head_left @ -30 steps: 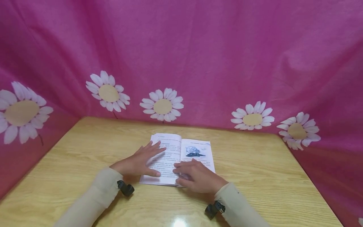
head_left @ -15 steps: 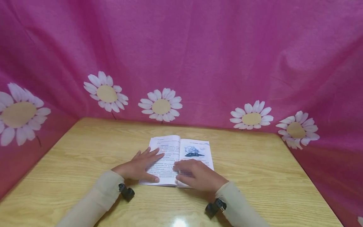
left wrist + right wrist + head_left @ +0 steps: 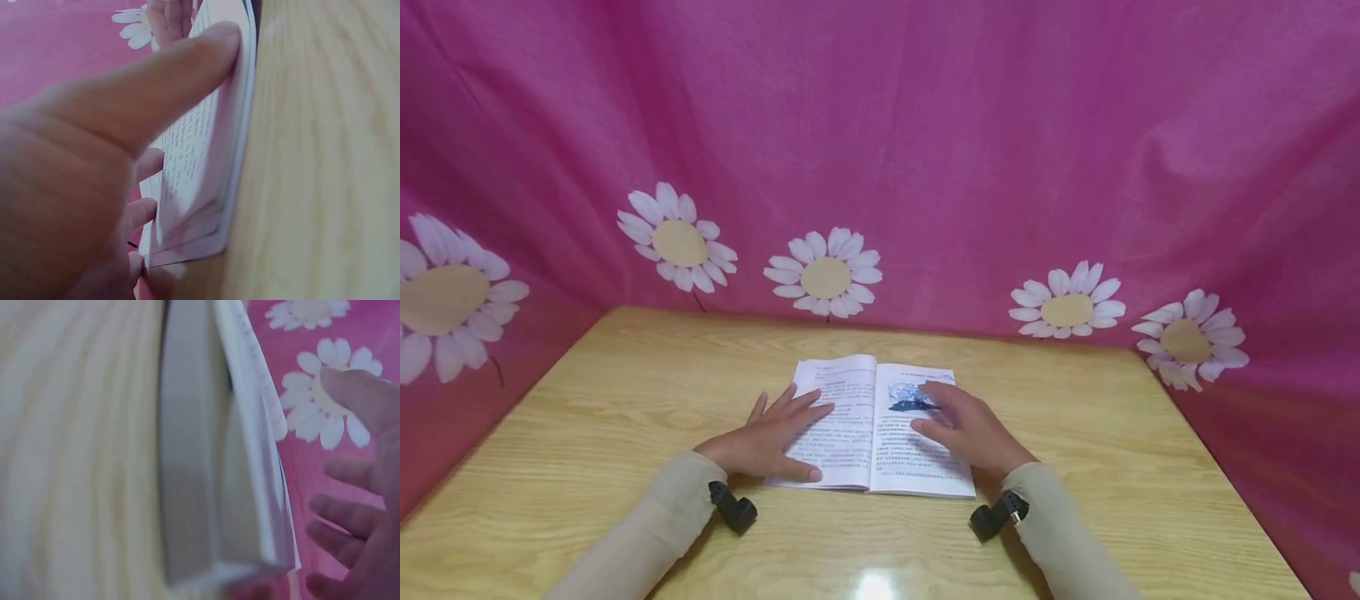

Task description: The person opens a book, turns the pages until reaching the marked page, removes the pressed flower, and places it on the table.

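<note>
An open book (image 3: pixel 838 392) lies on the wooden table, printed text on its left page and a blue picture above text on its right page. My left hand (image 3: pixel 771 437) rests with spread fingers on the left page; in the left wrist view its thumb (image 3: pixel 187 69) presses near the page's lower edge. Over the right page hovers my right hand (image 3: pixel 973 425), its fingers loosely extended and partly covering the picture. The right wrist view shows that hand (image 3: pixel 359 506) apart from the book (image 3: pixel 250 456), holding nothing.
The wooden table (image 3: pixel 1112 450) extends around the book on every side. A pink cloth (image 3: pixel 940 167) with large white daisies hangs behind the table and along both sides. A black camera (image 3: pixel 733 507) is strapped to each wrist.
My right hand has lifted from the book's middle and moved right and away from me, uncovering the lower right page. My left hand slid slightly nearer, then stayed on the left page.
</note>
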Demonstrator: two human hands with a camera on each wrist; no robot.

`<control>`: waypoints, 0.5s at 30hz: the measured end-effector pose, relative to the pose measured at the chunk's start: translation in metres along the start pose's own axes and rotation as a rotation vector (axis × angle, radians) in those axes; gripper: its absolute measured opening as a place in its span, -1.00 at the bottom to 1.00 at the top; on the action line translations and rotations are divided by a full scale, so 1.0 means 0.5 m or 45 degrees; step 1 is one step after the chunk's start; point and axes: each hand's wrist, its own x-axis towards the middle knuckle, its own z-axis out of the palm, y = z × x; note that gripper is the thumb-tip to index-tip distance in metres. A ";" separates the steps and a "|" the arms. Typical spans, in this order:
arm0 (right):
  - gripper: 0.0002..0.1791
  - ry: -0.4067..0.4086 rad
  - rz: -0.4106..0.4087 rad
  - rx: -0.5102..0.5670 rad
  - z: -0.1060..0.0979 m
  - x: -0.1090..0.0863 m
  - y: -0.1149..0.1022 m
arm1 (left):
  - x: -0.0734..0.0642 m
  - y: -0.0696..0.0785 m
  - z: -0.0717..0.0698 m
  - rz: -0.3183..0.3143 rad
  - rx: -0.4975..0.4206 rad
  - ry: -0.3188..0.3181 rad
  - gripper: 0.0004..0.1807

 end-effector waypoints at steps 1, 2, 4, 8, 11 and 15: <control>-0.15 0.012 0.023 0.000 -0.003 0.001 0.006 | 0.001 -0.001 0.000 0.003 -0.002 0.003 0.06; -0.11 0.025 0.048 0.003 -0.006 0.003 0.011 | 0.001 -0.001 0.000 0.008 -0.006 0.010 0.06; -0.02 0.041 0.081 -0.007 -0.009 0.005 0.021 | 0.001 -0.002 0.001 0.019 -0.010 0.021 0.06; 0.12 0.041 0.153 -0.046 -0.010 0.007 0.037 | 0.001 -0.002 0.001 0.020 -0.006 0.028 0.07; 0.17 0.023 0.157 -0.071 -0.007 0.005 0.043 | 0.001 -0.002 0.003 0.016 -0.006 0.025 0.07; 0.18 -0.001 0.134 -0.169 0.000 0.005 0.049 | 0.001 -0.005 0.005 0.008 0.002 0.021 0.08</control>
